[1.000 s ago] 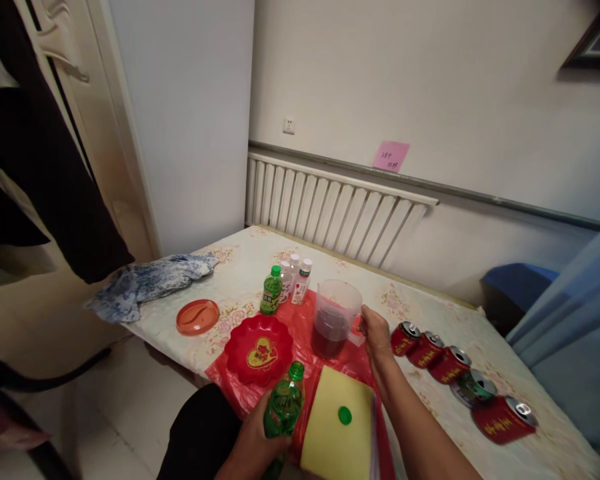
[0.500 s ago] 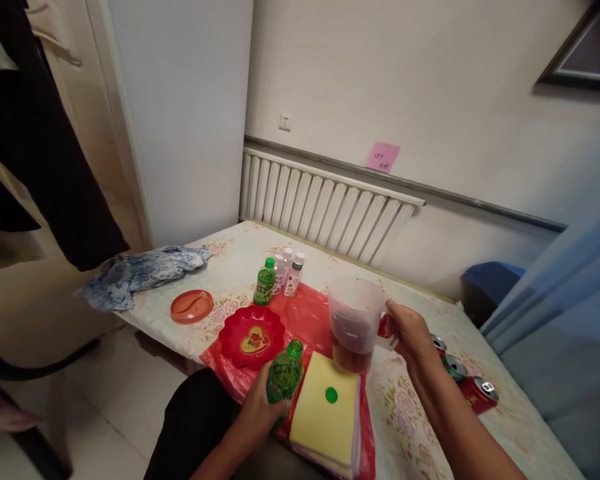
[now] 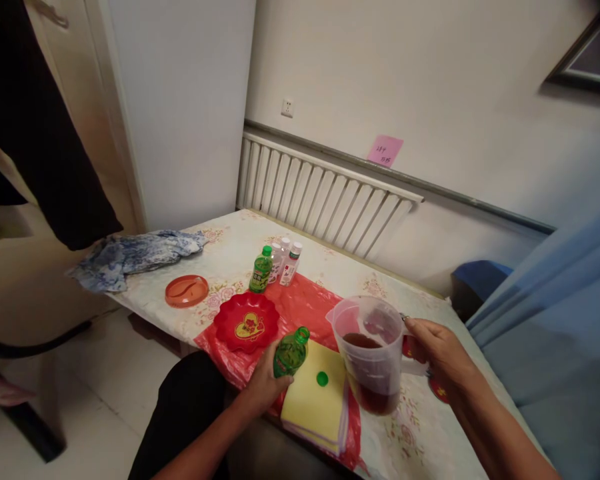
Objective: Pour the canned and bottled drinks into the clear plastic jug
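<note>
My left hand (image 3: 266,385) is wrapped round an uncapped green plastic bottle (image 3: 291,353), its neck leaning to the right. My right hand (image 3: 437,350) grips the handle of a translucent measuring jug (image 3: 373,367) with brown liquid in it. The jug tilts slightly, its spout on the side towards the bottle, with a gap between the two. Below them lies a stack of yellow cloths or sheets (image 3: 313,413), with a green bottle cap (image 3: 322,379) on top. A red scalloped plate (image 3: 225,323) sits left of the bottle.
A capped green bottle (image 3: 261,272) and several small clear bottles (image 3: 290,265) stand behind the plate. An orange lid or dish (image 3: 186,292) and a blue-white cloth (image 3: 140,257) lie at the left. Red plastic sheeting (image 3: 307,307) covers part of the flowered tablecloth. A blue curtain (image 3: 540,333) hangs right.
The jug has come closer and to the right in my right hand, and its liquid shows more clearly. The green bottle in my left hand has risen slightly and leans further right.
</note>
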The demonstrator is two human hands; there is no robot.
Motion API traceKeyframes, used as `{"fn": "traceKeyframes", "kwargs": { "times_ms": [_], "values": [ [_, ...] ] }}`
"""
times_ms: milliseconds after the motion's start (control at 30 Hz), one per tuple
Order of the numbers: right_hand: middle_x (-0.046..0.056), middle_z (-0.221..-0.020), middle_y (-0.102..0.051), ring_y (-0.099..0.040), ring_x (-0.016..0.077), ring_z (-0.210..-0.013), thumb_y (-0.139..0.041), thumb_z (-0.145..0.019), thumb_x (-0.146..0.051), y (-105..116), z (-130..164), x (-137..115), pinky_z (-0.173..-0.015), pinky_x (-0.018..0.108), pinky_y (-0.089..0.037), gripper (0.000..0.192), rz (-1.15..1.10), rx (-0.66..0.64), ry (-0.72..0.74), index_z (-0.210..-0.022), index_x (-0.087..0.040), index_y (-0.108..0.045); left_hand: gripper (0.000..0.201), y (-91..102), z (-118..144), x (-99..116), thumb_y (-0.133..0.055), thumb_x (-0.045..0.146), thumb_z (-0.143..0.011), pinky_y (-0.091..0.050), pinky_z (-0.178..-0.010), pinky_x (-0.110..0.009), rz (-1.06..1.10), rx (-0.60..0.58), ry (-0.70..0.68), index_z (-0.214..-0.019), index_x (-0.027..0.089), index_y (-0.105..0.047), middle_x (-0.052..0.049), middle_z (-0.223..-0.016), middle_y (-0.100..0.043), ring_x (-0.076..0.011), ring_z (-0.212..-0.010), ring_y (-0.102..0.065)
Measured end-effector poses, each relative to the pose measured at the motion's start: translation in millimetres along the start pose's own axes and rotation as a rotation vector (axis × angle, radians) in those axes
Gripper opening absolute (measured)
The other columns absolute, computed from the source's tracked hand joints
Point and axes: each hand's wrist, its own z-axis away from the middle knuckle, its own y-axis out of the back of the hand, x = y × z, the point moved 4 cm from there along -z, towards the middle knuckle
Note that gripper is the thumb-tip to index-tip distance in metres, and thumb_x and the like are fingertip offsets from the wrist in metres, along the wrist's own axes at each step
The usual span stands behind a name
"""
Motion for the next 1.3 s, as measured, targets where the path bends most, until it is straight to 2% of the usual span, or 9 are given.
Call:
{"fn": "traceKeyframes", "kwargs": {
  "times_ms": [333,567,833,967,1133,1300],
  "values": [
    [-0.006,-0.047,-0.032,-0.025,0.0095,-0.045,-0.061,-0.068,-0.069,-2.0,1.5,1.5,-0.042,0.024,-0.021,0.053,0.079,-0.114,-0.012,-0.048,-0.023,-0.042,0.079,-9.5,-1.7,-18.2,-0.067,0.01,-0.06,-0.035,-0.112,-0.045,0.077,-0.051,0.009,-0.136,0.016,-0.045,-0.011,-0.134,-0.057,-0.03,-0.129,-0.049],
    [-0.004,-0.048,-0.036,-0.028,0.0101,-0.046,-0.059,-0.074,-0.065,0.4,-4.2,-2.3,-0.04,0.024,-0.023,0.05,0.197,-0.184,0.079,-0.051,-0.021,-0.05,0.079,-9.5,-1.9,-24.8,-0.067,0.012,-0.062,-0.035,-0.112,-0.047,0.067,-0.058,0.012,-0.138,0.018,-0.045,-0.011,-0.135,-0.056,-0.0308,-0.13,-0.048],
    [-0.002,-0.052,-0.047,-0.038,0.0119,-0.049,-0.059,-0.074,-0.064,-4.6,-9.1,-11.2,-0.043,0.024,-0.028,0.048,0.283,-0.247,0.104,-0.054,-0.021,-0.054,0.078,-11.1,-1.7,-27.5,-0.068,0.012,-0.062,-0.033,-0.113,-0.047,0.082,-0.075,-0.011,-0.137,0.019,-0.047,-0.01,-0.136,-0.056,-0.0321,-0.131,-0.046],
    [-0.001,-0.053,-0.05,-0.042,0.0132,-0.052,-0.06,-0.075,-0.063,-6.8,-10.6,-12.8,-0.047,0.024,-0.032,0.047,0.281,-0.271,0.108,-0.056,-0.02,-0.056,0.079,-11.5,-1.7,-30.1,-0.068,0.01,-0.061,-0.033,-0.113,-0.045,0.061,-0.042,-0.02,-0.137,0.017,-0.046,-0.011,-0.136,-0.055,-0.0311,-0.131,-0.046],
    [-0.002,-0.055,-0.049,-0.041,0.0132,-0.055,-0.06,-0.076,-0.062,-9.5,-9.4,-18.9,-0.052,0.025,-0.032,0.046,0.293,-0.259,0.118,-0.058,-0.02,-0.058,0.078,-13.0,-1.7,-31.0,-0.065,0.01,-0.063,-0.033,-0.112,-0.044,0.005,-0.074,-0.031,-0.137,0.018,-0.043,-0.011,-0.137,-0.053,-0.0295,-0.13,-0.046],
    [-0.002,-0.059,-0.048,-0.044,0.0138,-0.059,-0.054,-0.08,-0.066,-11.1,-11.7,-20.9,-0.055,0.026,-0.036,0.05,0.388,-0.331,0.135,-0.063,-0.019,-0.058,0.078,-14.3,-2.8,-31.3,-0.065,0.009,-0.063,-0.032,-0.113,-0.045,-0.018,-0.082,-0.057,-0.136,0.02,-0.043,-0.009,-0.137,-0.052,-0.0293,-0.131,-0.044]
  ]
}}
